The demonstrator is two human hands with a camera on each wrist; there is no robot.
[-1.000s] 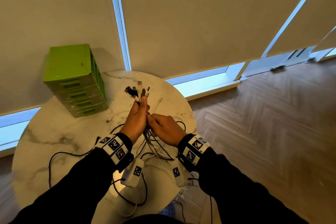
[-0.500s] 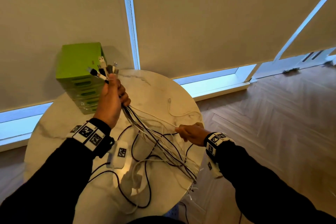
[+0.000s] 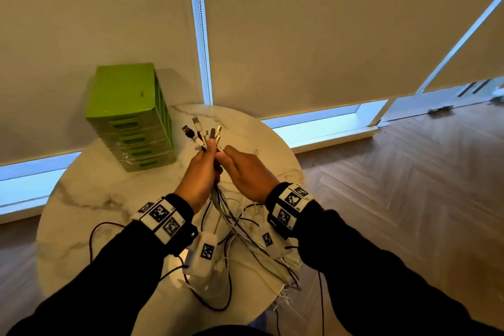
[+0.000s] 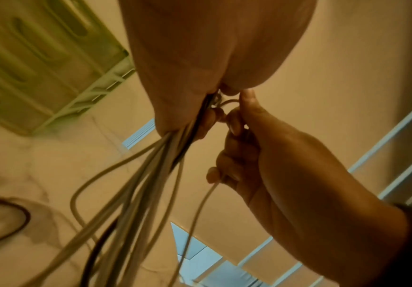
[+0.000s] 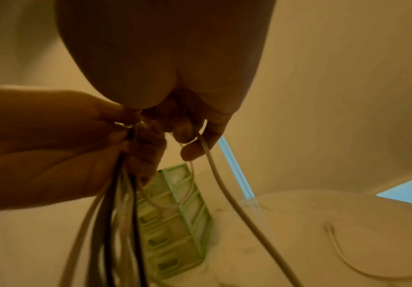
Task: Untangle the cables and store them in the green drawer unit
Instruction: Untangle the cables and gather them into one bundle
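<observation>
My left hand (image 3: 203, 169) grips a bundle of white and black cables (image 3: 231, 215) above the round marble table (image 3: 90, 194), with several plug ends (image 3: 203, 131) fanning out above the fist. My right hand (image 3: 242, 172) sits right against it, fingers curled round one white cable (image 5: 214, 165) that hangs down from them. In the left wrist view the bundle (image 4: 150, 174) trails down from the left hand (image 4: 200, 58) while the right hand (image 4: 261, 155) holds its single strand (image 4: 194, 213). The green drawer unit (image 3: 133, 117) stands at the table's back left, all drawers closed.
The cables' loose ends (image 3: 289, 273) spill over the table's near right edge. A dark wire (image 3: 95, 234) loops across the table's left side. Another white cable (image 5: 362, 266) lies on the table to the right. Roller blinds close off the window behind; wooden floor lies to the right.
The hands were apart half a second ago, the left raised by the drawer unit and the right out at the table's edge. They have come back together over the table's middle.
</observation>
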